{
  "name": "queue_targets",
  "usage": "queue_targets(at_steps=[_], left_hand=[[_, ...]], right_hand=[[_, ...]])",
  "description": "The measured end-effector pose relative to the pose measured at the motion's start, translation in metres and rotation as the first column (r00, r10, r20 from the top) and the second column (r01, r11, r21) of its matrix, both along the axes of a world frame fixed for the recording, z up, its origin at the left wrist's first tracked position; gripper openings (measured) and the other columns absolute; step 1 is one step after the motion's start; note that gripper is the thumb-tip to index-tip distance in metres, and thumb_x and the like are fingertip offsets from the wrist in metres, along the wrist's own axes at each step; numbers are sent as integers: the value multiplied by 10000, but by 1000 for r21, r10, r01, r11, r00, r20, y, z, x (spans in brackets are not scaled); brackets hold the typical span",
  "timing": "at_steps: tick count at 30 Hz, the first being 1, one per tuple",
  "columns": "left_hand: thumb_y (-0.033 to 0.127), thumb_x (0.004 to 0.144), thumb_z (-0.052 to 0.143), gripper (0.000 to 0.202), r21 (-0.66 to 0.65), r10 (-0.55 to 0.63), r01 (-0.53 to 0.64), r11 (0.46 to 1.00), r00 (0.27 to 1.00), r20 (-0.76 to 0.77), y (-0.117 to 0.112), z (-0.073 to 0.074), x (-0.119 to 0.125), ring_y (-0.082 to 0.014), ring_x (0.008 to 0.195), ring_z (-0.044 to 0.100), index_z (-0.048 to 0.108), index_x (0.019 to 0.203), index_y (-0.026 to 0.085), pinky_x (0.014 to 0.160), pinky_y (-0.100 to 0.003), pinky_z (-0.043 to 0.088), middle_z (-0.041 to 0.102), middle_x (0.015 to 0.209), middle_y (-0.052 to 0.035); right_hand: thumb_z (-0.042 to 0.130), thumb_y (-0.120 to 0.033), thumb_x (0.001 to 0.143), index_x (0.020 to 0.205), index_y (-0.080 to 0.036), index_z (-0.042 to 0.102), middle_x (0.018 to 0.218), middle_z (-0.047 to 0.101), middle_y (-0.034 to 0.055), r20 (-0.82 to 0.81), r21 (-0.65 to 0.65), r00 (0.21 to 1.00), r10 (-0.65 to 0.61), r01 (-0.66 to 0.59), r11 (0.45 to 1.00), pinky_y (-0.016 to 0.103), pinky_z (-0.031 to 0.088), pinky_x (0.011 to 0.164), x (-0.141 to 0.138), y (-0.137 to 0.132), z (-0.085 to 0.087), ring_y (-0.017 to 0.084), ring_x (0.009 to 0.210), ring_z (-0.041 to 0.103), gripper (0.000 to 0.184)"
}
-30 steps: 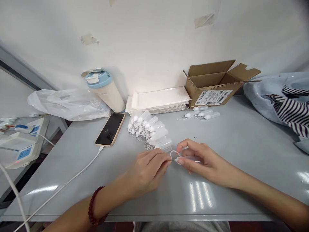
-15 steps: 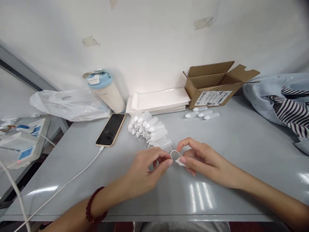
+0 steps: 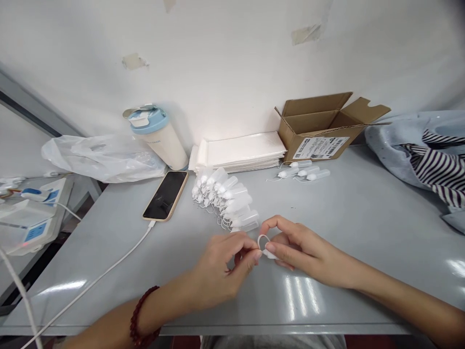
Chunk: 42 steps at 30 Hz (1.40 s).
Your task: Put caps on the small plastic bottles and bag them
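My right hand [image 3: 296, 247] is closed around a small translucent plastic bottle, and its white cap [image 3: 269, 254] shows past the thumb. A thin white tube [image 3: 263, 237] arches in a small loop from the cap over to my left hand [image 3: 227, 264]. There the left thumb and forefinger pinch the tube's end. Most of the held bottle is hidden in the right fingers. Just beyond the left hand lies a heap of similar translucent bottles [image 3: 234, 194] with white caps and thin curved tubes. Several more such bottles [image 3: 317, 173] lie in front of the box.
An open cardboard box [image 3: 301, 140] stands at the back beside a stack of white sheets or sleeves [image 3: 243, 150]. On the left are a tumbler [image 3: 163, 145], a phone [image 3: 165, 196] with its white cable [image 3: 109, 266], and a plastic bag [image 3: 98, 157]. Cloth [image 3: 432, 160] lies right.
Both hands have moved slightly nearer to me with the bottle. The tube's loop is now tighter, its end still pinched by the left fingers.
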State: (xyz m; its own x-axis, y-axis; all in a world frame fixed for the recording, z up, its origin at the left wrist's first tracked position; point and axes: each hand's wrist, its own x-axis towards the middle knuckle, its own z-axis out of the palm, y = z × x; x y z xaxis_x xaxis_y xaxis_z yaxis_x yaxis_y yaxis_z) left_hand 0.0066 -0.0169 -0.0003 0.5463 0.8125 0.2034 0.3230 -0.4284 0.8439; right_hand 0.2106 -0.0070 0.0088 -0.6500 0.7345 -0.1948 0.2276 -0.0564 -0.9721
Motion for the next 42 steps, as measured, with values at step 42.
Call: queue_targets(at_steps=[42], left_hand=[[306,843,537,216,294,663,-630,719,749,-15,64,-5,-37,-83,492,454,630,750,135,503,-198,382,562,574,23]], right_hand=[[407,-204,860,1122,-139,555,1152,569,168,451,888,397,-799,-111,446,455,454,783,101,104,-51,345,1059,518,308]])
